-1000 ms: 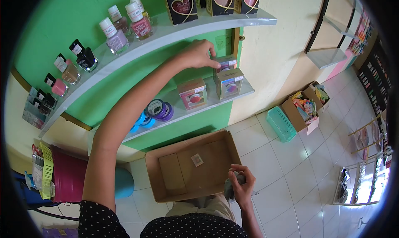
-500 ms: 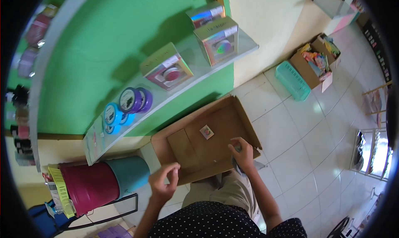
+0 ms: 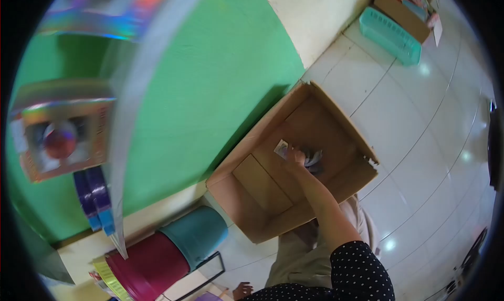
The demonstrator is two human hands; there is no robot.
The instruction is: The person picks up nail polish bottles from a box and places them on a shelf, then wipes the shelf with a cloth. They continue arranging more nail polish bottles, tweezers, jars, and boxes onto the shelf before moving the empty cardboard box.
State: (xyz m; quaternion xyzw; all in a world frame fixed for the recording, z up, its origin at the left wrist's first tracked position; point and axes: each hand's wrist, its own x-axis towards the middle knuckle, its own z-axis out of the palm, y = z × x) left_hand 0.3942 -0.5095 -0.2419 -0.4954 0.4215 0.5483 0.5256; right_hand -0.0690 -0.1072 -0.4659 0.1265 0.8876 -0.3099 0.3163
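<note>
Inside the brown cardboard box [image 3: 262, 188] on the floor, my right hand [image 3: 295, 157] reaches down with its fingers curled. A crumpled grey cloth [image 3: 314, 162] hangs from its palm side. My fingertips are right at a small, pale square packet [image 3: 281, 148] lying on the box bottom, and partly cover it. Near the lower edge of the view, my left hand [image 3: 242, 290] is low beside my body, its fingers loosely apart with nothing seen in them.
A glass shelf [image 3: 137, 106] with a boxed item [image 3: 63, 138] and purple tubs [image 3: 92, 188] juts out on the left. Maroon [image 3: 147, 264] and teal buckets [image 3: 197, 235] lie below it. A turquoise basket [image 3: 391, 35] sits beside a filled carton [image 3: 404, 14].
My right hand has gone down into the cardboard box to the small packet. My left hand has drawn back toward my body. The view has shifted closer to the shelf.
</note>
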